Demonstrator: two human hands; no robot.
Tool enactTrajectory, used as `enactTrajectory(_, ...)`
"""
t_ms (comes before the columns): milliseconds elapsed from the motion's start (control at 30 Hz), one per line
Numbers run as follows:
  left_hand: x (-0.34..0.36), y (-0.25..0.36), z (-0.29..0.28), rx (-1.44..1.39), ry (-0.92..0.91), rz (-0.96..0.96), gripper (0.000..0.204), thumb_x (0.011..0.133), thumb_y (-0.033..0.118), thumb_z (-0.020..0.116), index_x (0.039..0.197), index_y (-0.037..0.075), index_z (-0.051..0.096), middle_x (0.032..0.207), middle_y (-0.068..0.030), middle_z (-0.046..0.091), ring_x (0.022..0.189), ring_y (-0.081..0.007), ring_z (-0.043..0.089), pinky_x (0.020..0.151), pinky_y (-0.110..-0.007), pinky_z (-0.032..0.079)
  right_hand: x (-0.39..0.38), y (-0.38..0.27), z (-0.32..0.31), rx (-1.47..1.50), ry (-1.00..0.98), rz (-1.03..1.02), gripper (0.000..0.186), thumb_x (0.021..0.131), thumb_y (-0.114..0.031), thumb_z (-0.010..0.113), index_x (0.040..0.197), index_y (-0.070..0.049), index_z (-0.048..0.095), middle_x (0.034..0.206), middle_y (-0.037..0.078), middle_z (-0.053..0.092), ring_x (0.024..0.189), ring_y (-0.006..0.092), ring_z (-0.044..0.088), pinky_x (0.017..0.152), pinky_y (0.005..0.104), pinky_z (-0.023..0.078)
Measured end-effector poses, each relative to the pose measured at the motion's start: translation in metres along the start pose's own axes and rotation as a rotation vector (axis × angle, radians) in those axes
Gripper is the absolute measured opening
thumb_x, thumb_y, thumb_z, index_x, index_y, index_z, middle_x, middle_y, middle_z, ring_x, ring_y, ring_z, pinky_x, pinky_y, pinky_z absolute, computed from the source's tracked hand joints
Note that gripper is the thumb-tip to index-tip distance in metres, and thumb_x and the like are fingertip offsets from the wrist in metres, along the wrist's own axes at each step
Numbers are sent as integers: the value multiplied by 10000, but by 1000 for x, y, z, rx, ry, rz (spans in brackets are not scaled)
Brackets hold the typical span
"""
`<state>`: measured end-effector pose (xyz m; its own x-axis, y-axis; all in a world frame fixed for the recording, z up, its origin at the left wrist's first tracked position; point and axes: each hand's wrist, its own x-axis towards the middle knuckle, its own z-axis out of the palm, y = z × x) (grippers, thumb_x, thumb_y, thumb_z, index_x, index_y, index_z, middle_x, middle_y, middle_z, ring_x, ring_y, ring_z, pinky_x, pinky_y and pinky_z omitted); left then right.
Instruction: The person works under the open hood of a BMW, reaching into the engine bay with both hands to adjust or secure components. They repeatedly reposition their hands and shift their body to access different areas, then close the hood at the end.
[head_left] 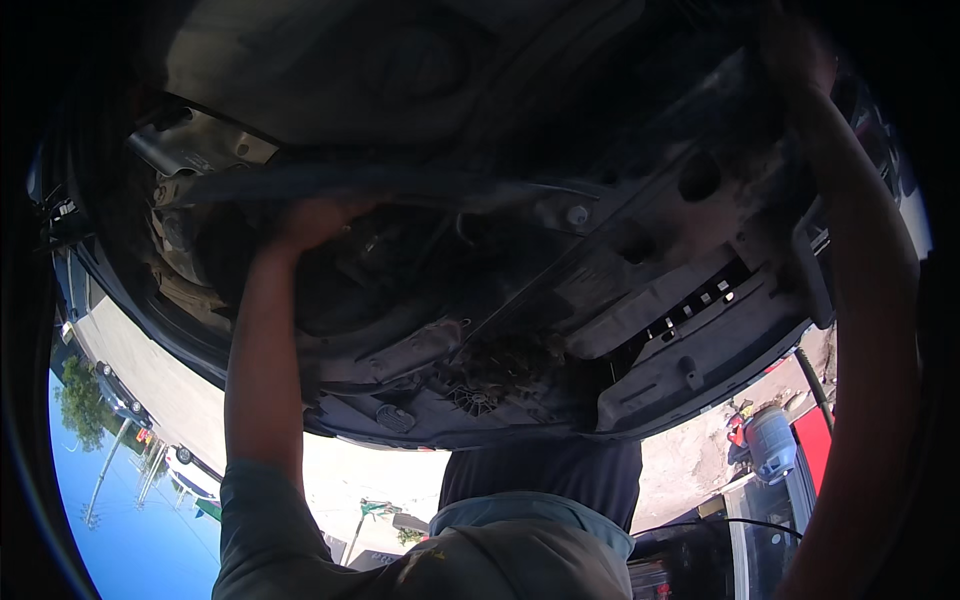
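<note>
Above me is the underside of a car, in deep shade. My left hand (315, 222) reaches up to the edge of a large dark underbody panel (400, 182). Its fingers are bent at that edge and partly lost in shadow. At the upper right, my right hand (800, 55) is raised against the far right part of the dark underside. Its fingers are too dark to make out. Beyond the left hand, an open gap shows dim mechanical parts. A round bolt head (577, 214) sits on the underbody right of the gap.
A slotted bumper underside (690, 325) runs along the car's end. Left of my left hand is a metal bracket (200, 143). Past the car lie sunlit ground, parked cars (120, 392) and a tree (82, 400). At lower right stand a grey cylinder tank (771, 445) and a red object (815, 445).
</note>
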<state>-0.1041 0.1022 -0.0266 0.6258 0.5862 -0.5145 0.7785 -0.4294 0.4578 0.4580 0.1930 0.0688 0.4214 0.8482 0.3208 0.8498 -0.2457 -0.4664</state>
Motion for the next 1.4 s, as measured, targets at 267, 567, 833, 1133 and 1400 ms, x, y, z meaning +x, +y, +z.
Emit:
enactTrajectory(267, -14, -148, 67, 559, 73, 274, 611, 935, 485, 700, 1437, 151, 599, 1472, -102, 597, 1331, -331, 574, 1121, -457, 458, 6, 4, 8, -133, 196, -136, 277, 844, -222, 581, 886, -33, 780, 1235, 132, 691, 1379, 459, 474, 1119, 508, 394)
enactTrajectory(567, 23, -55, -1, 119, -317, -485, 797, 868, 720, 652, 1453, 180, 611, 1518, -80, 575, 1439, -274, 479, 1207, -406, 354, 7, 22, -14, -103, 21, 52, 367, 862, -305, 602, 1044, -56, 800, 1436, 136, 582, 1530, 428, 290, 1239, 496, 223)
enactTrajectory(833, -6, -164, 48, 884, -18, 198, 713, 981, 646, 536, 1519, 177, 529, 1506, -55, 577, 1354, -247, 563, 1134, -380, 445, 13, 14, -22, -78, -37, 69, 384, 876, -336, 621, 1050, -39, 791, 1421, 139, 572, 1532, 437, 282, 1234, 524, 238)
enactTrajectory(1133, 9, -127, 27, 1255, 579, 739, 748, 1071, 638, 348, 1626, 138, 343, 1678, -95, 346, 1511, -259, 366, 1248, -370, 268, 13, 10, -21, -26, -46, 72, 388, 847, -328, 630, 1050, -29, 769, 1424, 141, 561, 1540, 445, 258, 1243, 514, 226)
enactTrajectory(1400, 2, -138, 28, 1082, 405, 684, 821, 989, 699, 504, 1570, 121, 454, 1628, -91, 437, 1475, -286, 426, 1222, -393, 326, 17, 10, -24, 1, -49, 77, 369, 842, -323, 636, 1024, -34, 775, 1415, 139, 561, 1538, 449, 260, 1246, 515, 220)
